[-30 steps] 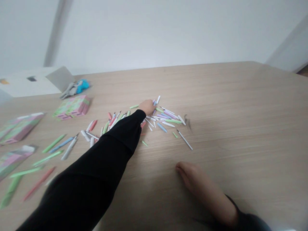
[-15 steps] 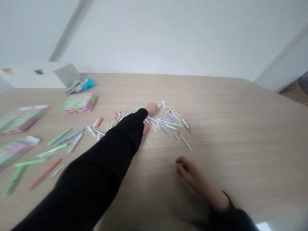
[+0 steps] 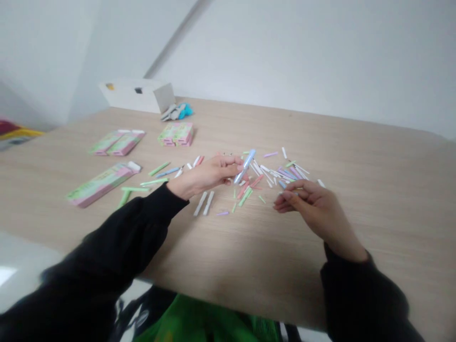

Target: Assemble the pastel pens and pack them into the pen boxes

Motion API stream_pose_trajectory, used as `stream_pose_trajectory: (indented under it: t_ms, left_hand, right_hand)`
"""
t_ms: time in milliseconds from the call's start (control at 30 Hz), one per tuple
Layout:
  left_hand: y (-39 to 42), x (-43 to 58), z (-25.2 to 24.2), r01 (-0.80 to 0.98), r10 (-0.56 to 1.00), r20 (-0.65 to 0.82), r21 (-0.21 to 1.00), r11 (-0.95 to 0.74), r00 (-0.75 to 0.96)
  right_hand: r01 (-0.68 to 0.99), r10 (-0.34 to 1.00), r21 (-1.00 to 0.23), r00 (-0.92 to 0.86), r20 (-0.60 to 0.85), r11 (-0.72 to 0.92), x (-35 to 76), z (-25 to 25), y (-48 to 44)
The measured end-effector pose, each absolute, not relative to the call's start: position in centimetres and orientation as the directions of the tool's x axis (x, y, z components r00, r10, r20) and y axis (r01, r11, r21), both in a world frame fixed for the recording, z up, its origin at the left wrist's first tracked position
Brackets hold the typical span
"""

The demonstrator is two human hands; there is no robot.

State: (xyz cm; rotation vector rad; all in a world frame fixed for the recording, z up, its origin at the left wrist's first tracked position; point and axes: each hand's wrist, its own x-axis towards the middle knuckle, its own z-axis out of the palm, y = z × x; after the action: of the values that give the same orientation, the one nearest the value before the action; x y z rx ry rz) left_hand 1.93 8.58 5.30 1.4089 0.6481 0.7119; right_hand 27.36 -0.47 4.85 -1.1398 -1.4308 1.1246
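A light blue pen barrel [image 3: 245, 166] is pinched between the thumb and fingers of my left hand [image 3: 210, 175], tilted above the pile. My right hand [image 3: 309, 203] hovers at the near right side of the pile, its fingers curled together; what they hold, if anything, is too small to make out. Loose white pen parts [image 3: 267, 175] lie between and behind the hands, mixed with purple, blue and green ones. Red pieces [image 3: 245, 190] and a green piece [image 3: 245, 197] rest just beyond and below my left fingertips. Two white barrels [image 3: 204, 204] lie side by side near my left wrist.
Pink and green boxes [image 3: 103, 184] lie at the left, with stacked boxes [image 3: 177, 134] farther back. A white carton [image 3: 135, 96] and grey-blue gloves [image 3: 177, 111] are by the wall. Green and blue pens [image 3: 168, 172] lie left of my left hand. The table's front edge crosses below.
My left hand has drawn back from the pile with the blue barrel in it. My right hand has moved nearer to the pile. The view has swung to the left.
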Motion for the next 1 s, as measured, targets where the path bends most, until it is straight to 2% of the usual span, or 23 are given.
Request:
stream_pose_trajectory:
  t_ms: [233, 400, 633, 767, 900, 1000]
  left_hand:
    - [5.5, -0.4, 2.0, -0.042, 0.706, 0.016, 0.999, 0.020, 0.708]
    - [5.2, -0.4, 1.3, 0.001, 0.683, -0.020, 1.000, 0.029, 0.730]
    - [4.9, -0.7, 0.9, 0.018, 0.658, 0.001, 1.000, -0.022, 0.753]
    - [4.8, -0.4, 0.2, -0.026, 0.717, -0.043, 0.996, 0.085, 0.695]
    - [4.6, 0.2, -0.1, -0.181, 0.735, -0.080, 0.946, 0.268, 0.673]
    - [4.2, 0.5, -0.1, -0.168, 0.734, -0.080, 0.951, 0.258, 0.675]
  right_hand:
    - [0.038, 0.964, -0.968, -0.104, 0.245, 0.250, 22.5, 5.3, 0.7]
    - [0.051, 0.964, -0.965, -0.093, 0.250, 0.256, 21.2, 4.0, 1.3]
    - [0.110, 0.962, -0.960, -0.121, 0.245, 0.258, 21.0, 3.7, 1.3]
    - [0.097, 0.972, -0.970, -0.109, 0.210, 0.221, 21.3, 3.4, 1.2]
    - [0.082, 0.980, -0.986, -0.146, 0.135, 0.148, 21.3, 2.3, 1.5]
    - [0.052, 0.983, -0.993, -0.156, 0.099, 0.108, 20.8, 1.4, 1.7]
